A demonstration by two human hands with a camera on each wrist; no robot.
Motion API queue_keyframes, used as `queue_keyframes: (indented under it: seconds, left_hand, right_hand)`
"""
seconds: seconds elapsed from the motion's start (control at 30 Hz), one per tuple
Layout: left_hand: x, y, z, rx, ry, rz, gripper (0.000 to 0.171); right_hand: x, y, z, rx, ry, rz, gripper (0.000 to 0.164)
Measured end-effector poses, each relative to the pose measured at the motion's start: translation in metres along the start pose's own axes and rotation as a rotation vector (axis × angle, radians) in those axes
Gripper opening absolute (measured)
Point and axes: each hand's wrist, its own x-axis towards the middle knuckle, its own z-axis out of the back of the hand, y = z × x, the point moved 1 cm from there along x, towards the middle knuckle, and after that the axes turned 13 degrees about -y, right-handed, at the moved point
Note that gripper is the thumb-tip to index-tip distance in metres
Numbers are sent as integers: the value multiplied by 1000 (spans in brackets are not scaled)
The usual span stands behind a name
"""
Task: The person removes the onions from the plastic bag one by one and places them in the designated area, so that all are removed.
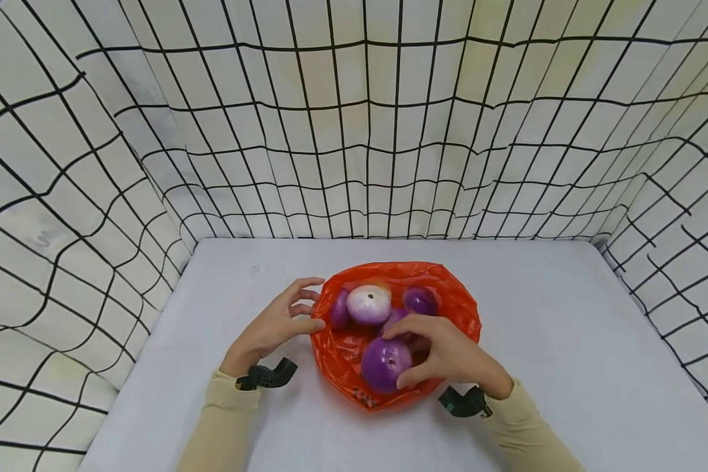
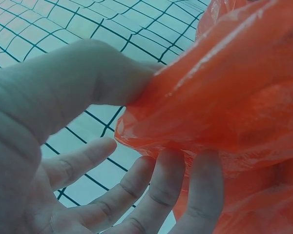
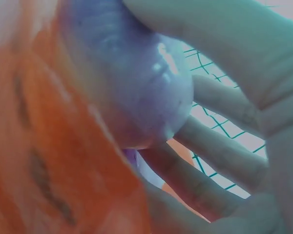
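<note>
An orange-red plastic bag [image 1: 457,298] lies wide open on the table, with several glossy purple onions in it. My right hand [image 1: 451,347] grips one purple onion [image 1: 383,364] near the bag's front side, thumb and fingers around it. In the right wrist view this onion [image 3: 136,87] shows smooth and shiny beside the bag wall [image 3: 83,170]. At the bag's left rim, my left hand [image 1: 274,324] rests its fingertips and thumb against the plastic, fingers spread. A paler onion [image 1: 366,308] and a darker onion [image 1: 420,299] sit toward the back of the bag.
The bag lies on a white tabletop [image 1: 566,314]. Walls of black netting [image 1: 366,131] over white sheeting stand behind the table and along both sides. A dark strap device sits on each wrist.
</note>
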Motion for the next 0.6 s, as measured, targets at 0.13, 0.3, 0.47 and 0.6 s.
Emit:
queue_keyframes:
  seconds: [0.13, 0.3, 0.47, 0.6]
  left_hand:
    - [-1, -1, 1, 12, 3, -14, 77]
    - [1, -4, 1, 19, 12, -39, 75]
    - [2, -6, 1, 11, 11, -41, 75]
    - [1, -3, -1, 1, 18, -29, 76]
  right_hand:
    - [0, 1, 3, 53, -36, -6, 60]
    - [0, 4, 19, -18, -150, 1, 61]
    - [-4, 5, 34, -46, -228, 5, 64]
    - [-8, 3, 41, 8, -256, -13, 64]
